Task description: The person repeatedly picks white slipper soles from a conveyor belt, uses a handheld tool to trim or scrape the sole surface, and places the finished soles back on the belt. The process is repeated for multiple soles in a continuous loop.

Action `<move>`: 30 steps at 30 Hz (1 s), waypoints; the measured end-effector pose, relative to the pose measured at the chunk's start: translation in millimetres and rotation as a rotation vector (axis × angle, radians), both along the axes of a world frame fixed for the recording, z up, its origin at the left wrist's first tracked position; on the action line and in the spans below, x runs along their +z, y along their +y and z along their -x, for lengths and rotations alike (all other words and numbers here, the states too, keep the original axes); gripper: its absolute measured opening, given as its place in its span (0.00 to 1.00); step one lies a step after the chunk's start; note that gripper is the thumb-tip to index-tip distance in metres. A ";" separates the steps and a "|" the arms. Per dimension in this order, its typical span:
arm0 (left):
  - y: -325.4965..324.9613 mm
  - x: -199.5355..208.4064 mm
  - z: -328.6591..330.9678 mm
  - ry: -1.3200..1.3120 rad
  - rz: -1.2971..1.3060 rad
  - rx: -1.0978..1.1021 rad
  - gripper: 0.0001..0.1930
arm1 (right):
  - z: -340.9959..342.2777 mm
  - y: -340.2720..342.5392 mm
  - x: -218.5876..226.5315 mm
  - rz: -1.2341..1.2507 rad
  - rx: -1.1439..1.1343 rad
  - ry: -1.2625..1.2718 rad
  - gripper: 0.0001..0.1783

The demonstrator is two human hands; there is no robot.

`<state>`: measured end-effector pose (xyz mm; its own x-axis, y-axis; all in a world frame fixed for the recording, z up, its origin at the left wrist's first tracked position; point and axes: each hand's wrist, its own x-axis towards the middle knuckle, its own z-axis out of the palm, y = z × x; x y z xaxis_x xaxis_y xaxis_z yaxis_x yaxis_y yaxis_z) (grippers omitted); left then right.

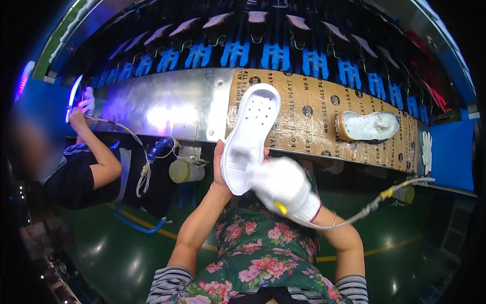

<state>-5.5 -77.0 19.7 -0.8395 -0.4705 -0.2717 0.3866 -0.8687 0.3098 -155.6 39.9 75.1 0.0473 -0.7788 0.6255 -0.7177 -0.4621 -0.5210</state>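
A white shoe sole [257, 109] stands tilted in front of me, its inner side facing me. My left hand [218, 164], bare, is closed around its left edge near the heel, with fingertips showing at the right edge. My right hand [283, 185], in a white knit glove smeared by motion, is at the sole's heel. It grips what looks like a brush, whose blurred grey tip [242, 156] is inside the heel hollow. A thin pale hose [349, 221] runs from this hand off to the right.
A filled shoe sole [372, 126] lies on the taped cardboard [293, 114] covering the bench. Behind it hang several blue clamps [276, 55]. A white glove [427, 152] hangs at the right. A co-worker's hand [78, 119] is at the left, near a metal plate [197, 101].
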 end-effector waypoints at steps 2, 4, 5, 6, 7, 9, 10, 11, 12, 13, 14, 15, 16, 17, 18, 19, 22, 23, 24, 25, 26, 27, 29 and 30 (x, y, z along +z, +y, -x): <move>-6.9 -11.1 -1.7 0.244 -0.105 -0.078 0.54 | -10.1 9.1 6.2 -0.088 0.139 -0.223 0.18; -11.0 -1.6 0.0 0.243 -0.040 -0.078 0.54 | -2.3 9.2 15.3 -0.104 0.090 -0.355 0.15; -12.4 3.8 1.6 0.203 0.030 -0.071 0.54 | 2.3 6.6 15.2 -0.114 0.037 -0.367 0.13; -11.6 10.7 5.7 0.175 0.000 -0.051 0.54 | 2.3 5.8 9.1 -0.187 0.065 -0.303 0.11; -18.9 5.6 6.0 0.256 0.027 -0.089 0.54 | -3.3 8.1 11.9 -0.234 0.144 -0.308 0.10; -27.8 0.9 2.9 0.259 0.003 -0.091 0.55 | -6.2 19.1 15.6 -0.280 0.285 -0.547 0.10; -30.3 2.5 1.7 0.287 0.024 -0.087 0.54 | -4.2 25.0 17.2 -0.408 0.389 -0.794 0.09; -32.6 5.6 0.4 0.286 0.032 -0.071 0.53 | 0.5 31.6 21.5 -0.484 0.430 -0.978 0.09; -34.9 11.4 -2.3 0.284 0.062 -0.062 0.53 | 8.8 34.3 27.0 -0.456 0.395 -1.008 0.10; -36.6 21.1 -2.0 0.283 0.090 -0.061 0.54 | 17.8 39.2 32.2 -0.424 0.353 -1.041 0.11; -38.3 31.4 -0.3 0.310 0.138 -0.067 0.55 | 24.2 46.3 27.4 -0.431 0.308 -1.200 0.12; -37.7 46.7 -2.7 0.268 0.178 -0.046 0.56 | 32.3 50.9 31.5 -0.394 0.238 -1.207 0.11; -42.5 58.3 -0.1 0.345 0.231 -0.103 0.58 | 37.8 58.1 25.0 -0.320 0.204 -1.278 0.10; -48.4 68.8 1.9 0.421 0.285 -0.158 0.60 | 41.1 65.4 16.8 -0.245 0.173 -1.349 0.10; -58.7 81.7 9.0 0.504 0.287 -0.228 0.65 | 44.6 72.0 14.7 -0.176 0.094 -1.330 0.09; -63.4 98.2 17.1 0.557 0.302 -0.263 0.68 | 47.6 81.8 18.5 -0.246 -0.011 -1.391 0.08; -84.7 162.8 65.1 0.748 0.411 -0.388 0.66 | 52.8 89.3 9.8 -0.188 -0.157 -1.455 0.09; -94.2 185.4 88.8 0.856 0.461 -0.442 0.63 | 50.3 87.9 10.7 -0.183 -0.168 -1.576 0.10; -106.6 211.7 118.5 0.956 0.507 -0.485 0.61 | 50.4 87.6 6.0 -0.176 -0.191 -1.538 0.10; -110.7 237.0 143.6 0.966 0.458 -0.439 0.59 | 50.6 85.8 -1.0 -0.174 -0.211 -1.505 0.11; -113.5 258.0 177.1 0.993 0.392 -0.406 0.58 | 53.7 87.2 -6.7 -0.155 -0.242 -1.470 0.12; -126.6 280.2 198.5 0.933 0.330 -0.329 0.56 | 51.0 80.3 -8.0 -0.171 -0.240 -1.417 0.11; -166.1 301.1 249.4 0.866 0.241 -0.233 0.53 | 44.4 68.8 -4.9 -0.233 -0.260 -1.415 0.11; -168.4 305.5 258.5 0.706 0.282 -0.135 0.52 | 41.1 64.3 -8.3 -0.267 -0.267 -1.373 0.11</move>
<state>-264.1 -245.4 325.2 -0.8244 -0.3237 0.4643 0.4711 -0.8471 0.2458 -196.7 104.2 66.8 -0.6312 -0.7677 -0.1106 0.3720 -0.1745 -0.9117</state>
